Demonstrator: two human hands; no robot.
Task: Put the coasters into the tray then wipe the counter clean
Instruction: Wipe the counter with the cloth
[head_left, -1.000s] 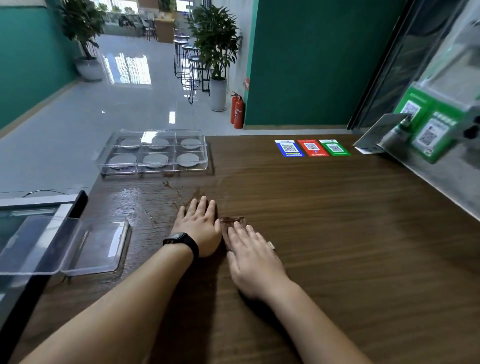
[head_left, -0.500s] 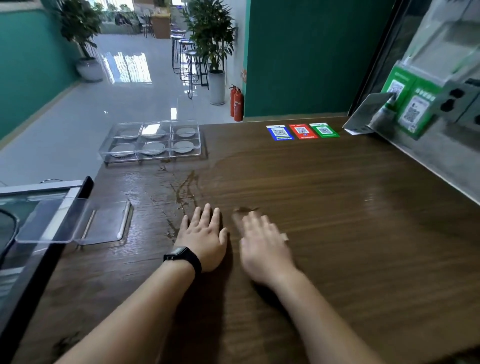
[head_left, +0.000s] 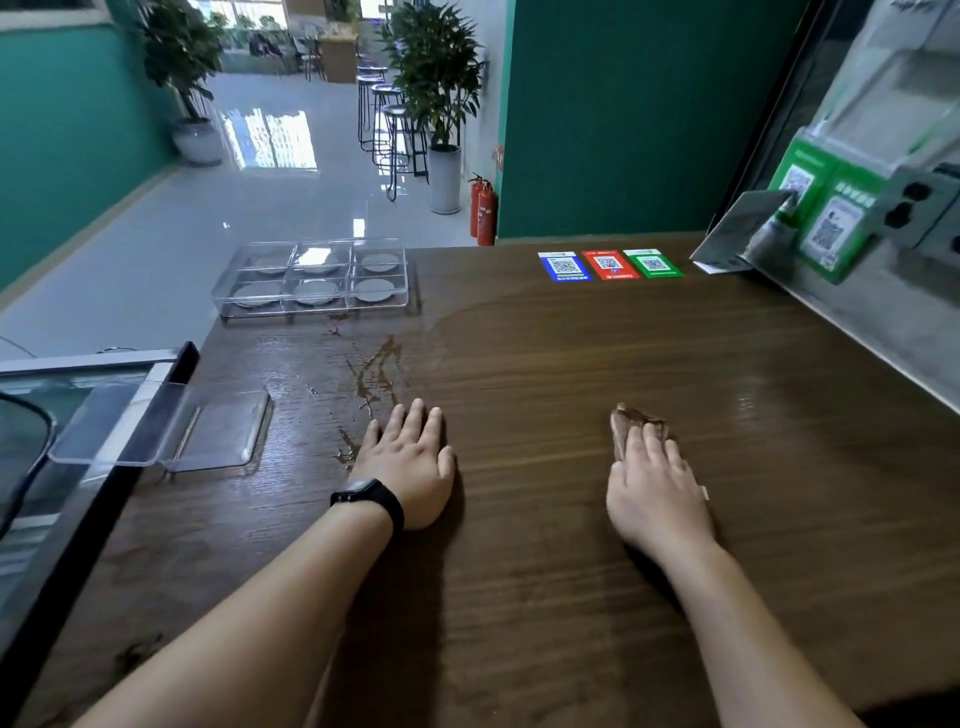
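Wooden table (head_left: 597, 364), dark grain. Clear six-compartment tray (head_left: 311, 280) at 11 o'clock, far edge; one round grey coaster (head_left: 375, 290) per compartment. Liquid streaks (head_left: 376, 374) at 12 o'clock of left hand, between hand and tray. Left hand (head_left: 410, 465): flat on table, fingers spread, holding nothing; black wristband (head_left: 370, 498). Right hand (head_left: 652, 483): at 3 o'clock of left, well apart, pressed palm-down on brown cloth (head_left: 623, 423), cloth edge protruding beyond fingertips. Three QR cards (head_left: 608, 265) at 1 o'clock, far edge.
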